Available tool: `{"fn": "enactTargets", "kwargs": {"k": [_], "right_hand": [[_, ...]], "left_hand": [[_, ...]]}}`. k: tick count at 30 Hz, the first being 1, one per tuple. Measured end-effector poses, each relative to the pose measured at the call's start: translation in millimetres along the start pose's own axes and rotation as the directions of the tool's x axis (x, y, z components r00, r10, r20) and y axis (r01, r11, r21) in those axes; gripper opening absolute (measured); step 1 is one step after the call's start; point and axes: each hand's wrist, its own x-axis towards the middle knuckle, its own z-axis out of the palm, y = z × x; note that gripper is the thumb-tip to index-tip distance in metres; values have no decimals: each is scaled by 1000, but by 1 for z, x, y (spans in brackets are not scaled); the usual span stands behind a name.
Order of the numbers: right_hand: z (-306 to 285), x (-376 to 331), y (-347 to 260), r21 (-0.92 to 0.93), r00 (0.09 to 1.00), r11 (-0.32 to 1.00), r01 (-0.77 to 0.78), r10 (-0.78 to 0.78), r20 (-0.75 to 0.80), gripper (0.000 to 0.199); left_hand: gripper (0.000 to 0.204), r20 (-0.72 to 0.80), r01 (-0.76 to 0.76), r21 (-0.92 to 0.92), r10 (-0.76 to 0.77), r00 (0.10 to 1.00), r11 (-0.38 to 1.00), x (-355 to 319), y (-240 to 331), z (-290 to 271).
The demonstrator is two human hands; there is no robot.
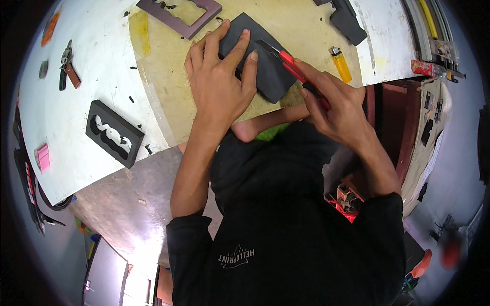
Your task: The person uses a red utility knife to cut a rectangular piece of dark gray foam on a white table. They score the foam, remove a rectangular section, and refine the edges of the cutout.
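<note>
A dark grey foam block (274, 79) lies on the yellowish mat (173, 97) in front of me. My left hand (219, 74) presses flat on the block's left part, fingers spread. In my right hand (332, 99) is a red utility knife (292, 64), its blade laid against the block's upper right face. Just beyond my left hand rests a purplish-brown foam frame (206, 20) with a wavy cutout. Off to the left, a dark foam frame (115, 133) with a similar cutout sits on the white tabletop.
A yellow lighter (340, 65) lies right of the block, below a black foam offcut (348, 23). Toward the left are a folding multi-tool (68, 66), a pink block (43, 157) and small black scraps. The table's front edge curves close to my body.
</note>
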Motion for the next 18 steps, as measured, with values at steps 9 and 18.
{"fn": "enactTargets", "kwargs": {"k": [9, 18], "right_hand": [[3, -1, 2, -12, 1000, 1000, 26, -26, -18, 55], [-3, 6, -10, -66, 999, 998, 10, -7, 46, 53]], "left_hand": [[36, -20, -9, -5, 9, 1000, 1000, 0, 0, 1], [38, -38, -20, -15, 19, 999, 1000, -1, -2, 5]]}}
